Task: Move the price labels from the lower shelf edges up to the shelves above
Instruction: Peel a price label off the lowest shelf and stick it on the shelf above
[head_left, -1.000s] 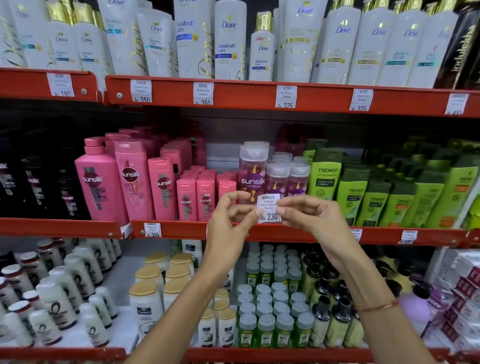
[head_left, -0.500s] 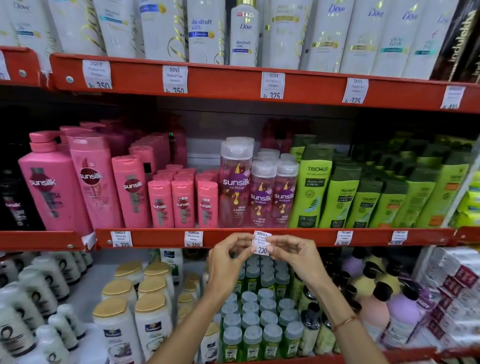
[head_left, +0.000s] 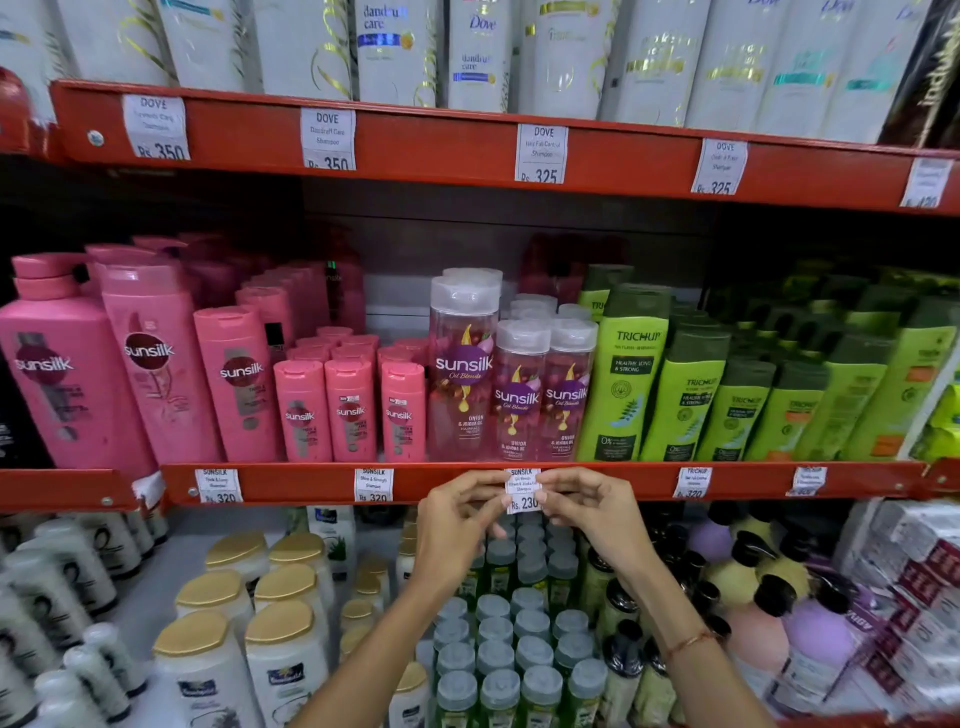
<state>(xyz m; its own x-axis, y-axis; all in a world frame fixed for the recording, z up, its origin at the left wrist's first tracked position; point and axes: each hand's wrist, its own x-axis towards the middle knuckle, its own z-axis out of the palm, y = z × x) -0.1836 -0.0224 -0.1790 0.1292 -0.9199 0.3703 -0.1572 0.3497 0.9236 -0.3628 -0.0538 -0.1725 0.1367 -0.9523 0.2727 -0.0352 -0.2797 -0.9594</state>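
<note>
A white Sunsilk price label marked Rs. 230 (head_left: 522, 490) lies against the red middle shelf edge (head_left: 447, 483), below the clear Sunsilk Oil Blends bottles (head_left: 519, 389). My left hand (head_left: 457, 519) pinches its left side and my right hand (head_left: 592, 512) pinches its right side. The label's lower part hangs below the edge. Other labels sit on the same edge: two Sunsilk Rs. 320 labels (head_left: 374, 485) to the left and a Trichup label (head_left: 692, 482) to the right.
The red top shelf edge (head_left: 441, 143) carries several Dove labels under white Dove bottles. Pink Sunsilk bottles (head_left: 156, 358) and green Trichup bottles (head_left: 675, 395) flank the middle. On the bottom shelf, gold-capped white bottles (head_left: 280, 649) and grey-capped green bottles (head_left: 498, 649) crowd under my arms.
Both hands carried the label down from in front of the Oil Blends bottles to the middle shelf edge. The camera view shifted left and moved closer.
</note>
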